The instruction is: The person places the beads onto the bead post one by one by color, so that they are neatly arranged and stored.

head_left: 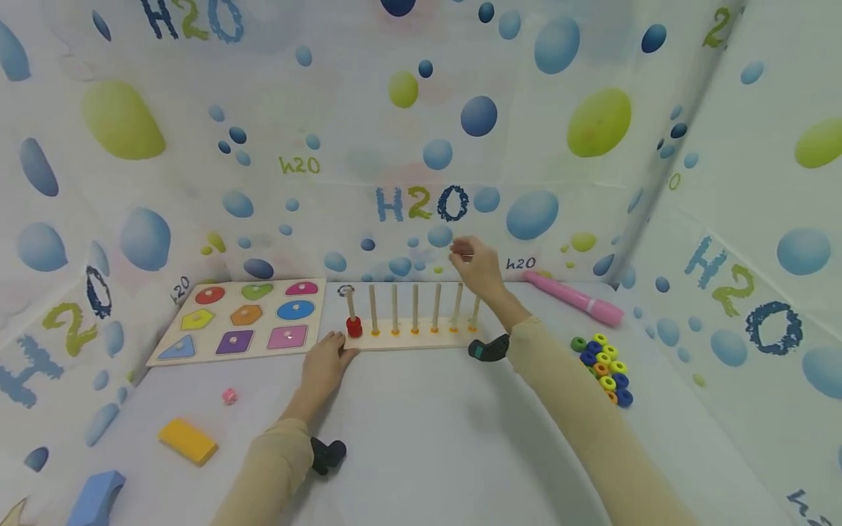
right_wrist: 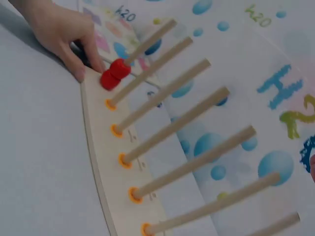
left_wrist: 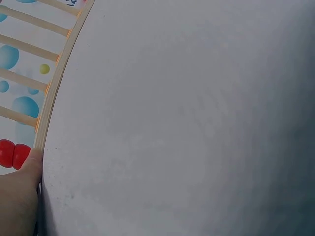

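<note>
The peg board [head_left: 401,342] lay at the back of the white table [head_left: 408,438], cut off in both wrist views, with two red beads [head_left: 354,328] on its leftmost peg [head_left: 351,302] and the left hand [head_left: 327,360] gripping that end. The right hand [head_left: 478,266] was raised above the right-hand pegs [head_left: 458,307]; whether its fingers held anything could not be determined. The right sleeve [head_left: 569,387] partly hid the loose beads [head_left: 603,358].

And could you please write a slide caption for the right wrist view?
The left hand holds one end of a wooden peg board, beside two red beads on its end peg.
</note>
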Action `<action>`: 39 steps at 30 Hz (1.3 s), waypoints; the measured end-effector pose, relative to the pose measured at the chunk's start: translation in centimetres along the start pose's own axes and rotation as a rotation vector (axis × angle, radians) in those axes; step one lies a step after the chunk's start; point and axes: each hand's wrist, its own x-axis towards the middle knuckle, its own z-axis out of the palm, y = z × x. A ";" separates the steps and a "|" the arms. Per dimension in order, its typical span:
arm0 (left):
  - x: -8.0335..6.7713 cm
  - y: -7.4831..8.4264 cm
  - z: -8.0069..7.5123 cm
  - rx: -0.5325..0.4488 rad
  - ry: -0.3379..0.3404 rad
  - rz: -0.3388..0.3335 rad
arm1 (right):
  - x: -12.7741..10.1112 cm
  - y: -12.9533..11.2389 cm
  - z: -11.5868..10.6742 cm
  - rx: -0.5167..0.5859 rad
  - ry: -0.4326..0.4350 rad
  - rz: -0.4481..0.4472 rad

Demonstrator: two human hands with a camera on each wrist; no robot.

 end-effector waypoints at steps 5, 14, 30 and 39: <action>-0.3 -0.9 -0.6 0.001 0.009 -0.017 | -0.3 2.3 -2.5 -0.004 0.098 0.060; -0.1 -1.5 -0.9 0.007 -0.009 -0.038 | -4.7 8.4 -9.1 -0.073 0.100 0.278; 0.2 -1.2 -0.8 0.006 -0.028 -0.046 | -12.5 14.7 -15.6 -0.227 -0.121 0.318; 0.3 0.0 -0.1 -0.008 -0.044 -0.019 | -15.5 14.9 -18.0 -0.388 -0.294 0.317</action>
